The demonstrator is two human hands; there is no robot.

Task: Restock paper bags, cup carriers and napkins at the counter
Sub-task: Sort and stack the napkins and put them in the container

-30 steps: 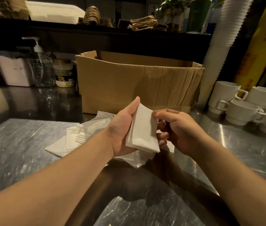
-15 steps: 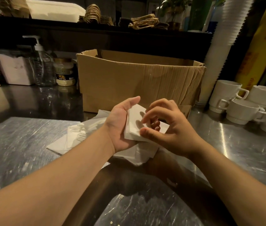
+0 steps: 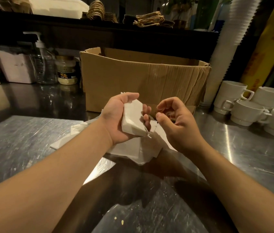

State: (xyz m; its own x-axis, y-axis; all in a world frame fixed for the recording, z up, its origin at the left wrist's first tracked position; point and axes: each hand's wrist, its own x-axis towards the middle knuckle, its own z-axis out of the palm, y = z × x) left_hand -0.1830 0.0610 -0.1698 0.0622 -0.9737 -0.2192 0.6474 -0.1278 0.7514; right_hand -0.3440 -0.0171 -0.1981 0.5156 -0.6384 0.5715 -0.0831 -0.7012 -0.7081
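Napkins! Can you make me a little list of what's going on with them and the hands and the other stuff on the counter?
left hand: holds a stack of white napkins
right hand: curled, empty, just beside the stack
loose napkins: spread on the metal counter under the hands
cardboard box: open, behind the hands
white cups: stacked at the right
pump bottle: back left

Ahead of me on the steel counter (image 3: 23, 140) sits an open cardboard box (image 3: 143, 83). To its left stand a pump bottle (image 3: 43, 64) and a small jar (image 3: 66, 70) (label unreadable). To its right cluster white mugs (image 3: 249, 108) beside a tall cup stack (image 3: 223, 47).
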